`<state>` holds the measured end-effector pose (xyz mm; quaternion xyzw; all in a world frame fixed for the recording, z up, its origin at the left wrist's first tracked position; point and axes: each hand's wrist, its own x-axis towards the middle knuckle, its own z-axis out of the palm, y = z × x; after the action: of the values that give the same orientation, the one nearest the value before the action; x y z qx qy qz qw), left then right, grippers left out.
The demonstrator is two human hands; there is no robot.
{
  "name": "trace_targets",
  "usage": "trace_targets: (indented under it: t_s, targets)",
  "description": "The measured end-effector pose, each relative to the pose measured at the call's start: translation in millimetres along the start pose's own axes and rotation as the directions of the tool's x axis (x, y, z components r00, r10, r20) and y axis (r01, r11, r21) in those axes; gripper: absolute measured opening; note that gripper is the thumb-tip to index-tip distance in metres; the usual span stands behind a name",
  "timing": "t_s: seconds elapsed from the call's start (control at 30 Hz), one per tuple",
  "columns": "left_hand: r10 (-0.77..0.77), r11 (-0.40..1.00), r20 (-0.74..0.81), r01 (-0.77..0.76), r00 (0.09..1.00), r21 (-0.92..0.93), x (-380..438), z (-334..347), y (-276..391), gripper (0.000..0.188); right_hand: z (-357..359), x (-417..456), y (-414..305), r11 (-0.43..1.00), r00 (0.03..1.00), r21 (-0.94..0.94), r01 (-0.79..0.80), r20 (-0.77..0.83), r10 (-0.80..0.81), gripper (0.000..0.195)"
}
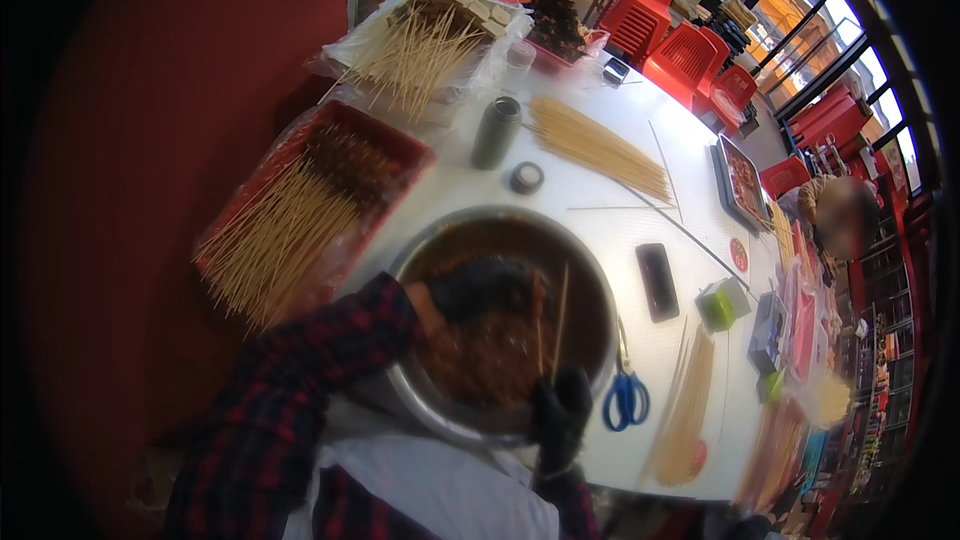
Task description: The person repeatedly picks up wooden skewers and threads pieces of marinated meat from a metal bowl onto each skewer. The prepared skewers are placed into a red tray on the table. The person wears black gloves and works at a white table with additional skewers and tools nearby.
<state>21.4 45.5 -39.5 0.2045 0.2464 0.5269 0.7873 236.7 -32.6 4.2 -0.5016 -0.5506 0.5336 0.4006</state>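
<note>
A large round metal bowl [609, 292] holds pieces of meat [487, 367] in a dark red-brown sauce. My left hand [480, 289], in a black glove, reaches into the bowl over the meat; its fingertips are blurred, so its hold cannot be made out. At the bowl's lower right rim, my right hand [561, 409], also in a black glove, is closed on wooden skewers. One skewer [561, 315] points up bare, and another beside it has meat [538, 296] on its upper part, near my left fingers.
A red tray [409, 176] of filled skewers stands at left, a plastic-lined container [502, 15] of skewers behind it. A green cup [496, 133], bare skewers [600, 146], a phone [658, 281] and blue-handled scissors [626, 399] lie about the bowl. Another person [840, 214] is at far right.
</note>
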Motion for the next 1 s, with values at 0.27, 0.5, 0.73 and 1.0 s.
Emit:
trace_targets:
  t_s: [0.27,0.5,0.73,1.0]
  targets:
    - [0.073,0.979,-0.044,-0.063,0.996,0.195,3.8,-15.3,-2.2,0.019,-1.1,1.1,2.3,1.000,0.999,0.001,0.023,0.025,-0.023,0.012]
    - [0.191,0.863,0.104,-0.218,0.976,0.457,2.5,-35.4,-3.5,0.032,-1.2,1.9,1.9,1.000,1.000,0.000,0.012,0.024,-0.012,0.012]
    - [0.254,0.866,0.025,-0.238,0.967,0.440,-0.3,-11.3,0.8,0.024,-0.1,1.4,1.0,1.000,1.000,-0.005,0.012,0.024,-0.011,0.012]
    - [0.078,0.970,-0.019,-0.071,0.997,0.234,-7.3,9.1,4.9,0.025,-1.1,1.8,6.8,0.993,0.996,-0.079,0.087,0.019,-0.086,0.012]
